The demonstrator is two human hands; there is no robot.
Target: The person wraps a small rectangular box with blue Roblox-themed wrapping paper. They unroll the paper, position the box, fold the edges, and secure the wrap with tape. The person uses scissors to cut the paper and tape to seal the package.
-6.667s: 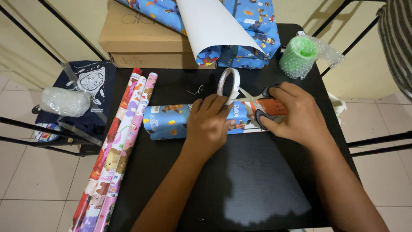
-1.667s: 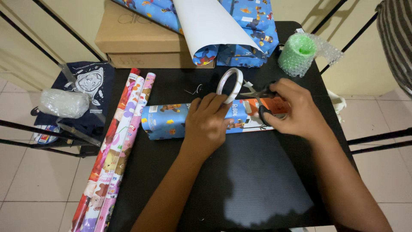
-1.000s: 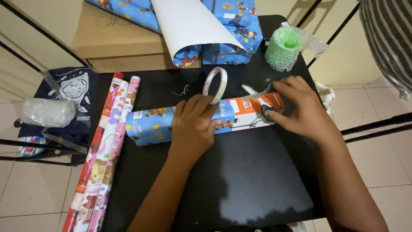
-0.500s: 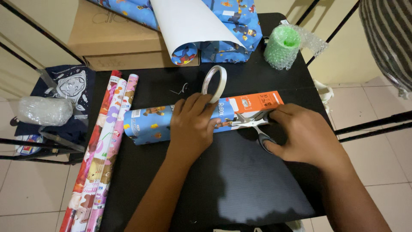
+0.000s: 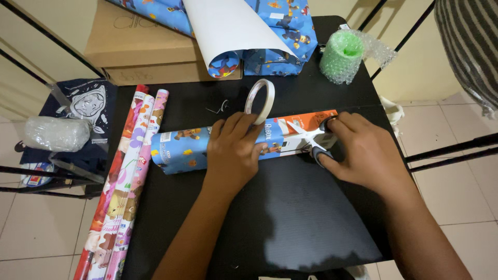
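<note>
The left hand (image 5: 232,150) hides the box's (image 5: 244,141) middle, pressing flat on it. The right hand (image 5: 363,153), at 3 o'clock, grips scissors (image 5: 310,139), blades parted.

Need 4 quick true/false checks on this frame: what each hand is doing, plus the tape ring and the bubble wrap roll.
1. The right hand holds grey-handled scissors with blades open. True.
2. The left hand lifts the white tape ring. False: it presses on the long box partly wrapped in blue cartoon paper.
3. The green bubble wrap roll stands on the black table. True.
4. The scissors rest on the brown cardboard box. False: they are over the wrapped box's orange end.
</note>
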